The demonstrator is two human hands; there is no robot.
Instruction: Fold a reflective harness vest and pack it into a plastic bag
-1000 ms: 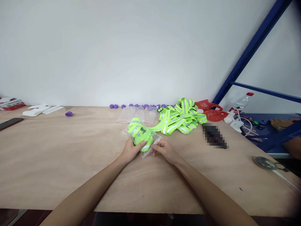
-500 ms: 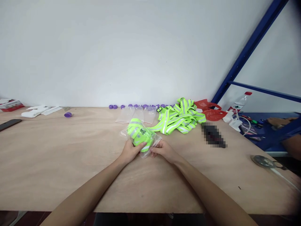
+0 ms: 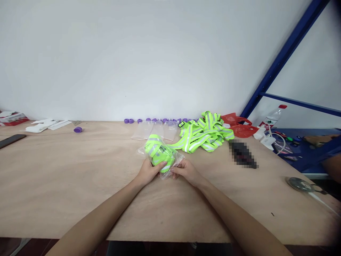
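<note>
Neon bundle: folded fluorescent-yellow reflective strap bundle (image 3: 157, 151) inside a clear thin plastic bag (image 3: 178, 159), mid tabletop, just in front of the person.
left hand: left hand (image 3: 147, 172) closed round the near left side of the bagged bundle, thumb on top.
right hand: right hand (image 3: 186, 170) pinching the bag's loose open end, fingertips narrow on the film.
feel (judged): light, soft, squashy webbing; springs back when folded, so likely to bulge out of the bag mouth.
bag film (judged): slick, thin, crinkly; tears or slips if tugged by one corner.
where to hold (judged): squeeze the bundle body through the film with one hand, pinch both lips of the mouth with the other.
tabletop: pale plywood tabletop (image 3: 66, 177), flat, carries everything.
loose pile: heap of unbagged fluorescent-yellow reflective straps (image 3: 204, 133) behind, apart from the hands.
spare bags: clear flat empty bags (image 3: 156, 129) near the wall, purple caps (image 3: 77, 129) scattered by them.
far right: another person's arm (image 3: 331, 161) at the edge, well apart.
</note>
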